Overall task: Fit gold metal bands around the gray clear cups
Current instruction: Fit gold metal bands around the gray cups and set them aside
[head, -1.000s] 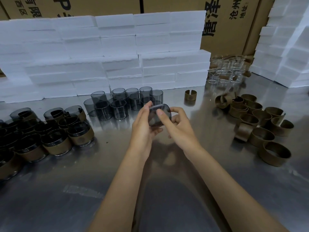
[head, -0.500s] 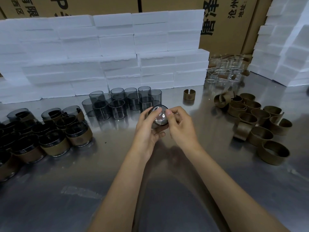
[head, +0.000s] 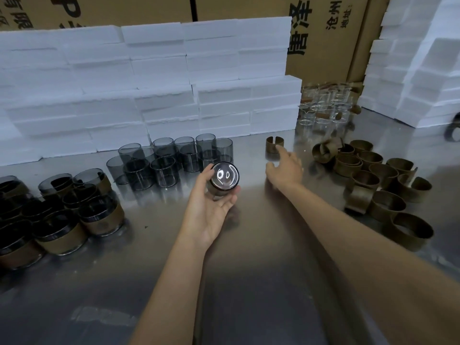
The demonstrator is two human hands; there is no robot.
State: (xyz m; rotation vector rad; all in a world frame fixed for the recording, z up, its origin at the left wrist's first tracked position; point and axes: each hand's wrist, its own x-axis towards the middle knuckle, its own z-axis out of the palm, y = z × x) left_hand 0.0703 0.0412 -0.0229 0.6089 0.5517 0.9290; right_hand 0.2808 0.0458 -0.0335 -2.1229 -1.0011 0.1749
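The left hand (head: 211, 207) grips the smooth, likely slippery gray cup (head: 223, 180) by its wall; the right hand (head: 286, 168), fingers spread, nears a springy split gold band (head: 274, 145)

Left hand (head: 211, 205) palm-up, fingers curled; right hand (head: 286, 168) outstretched, fingers spread.

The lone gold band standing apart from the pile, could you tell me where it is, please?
In the head view, the lone gold band stands right of centre, just beyond the right hand, between the gray cups and the band pile.
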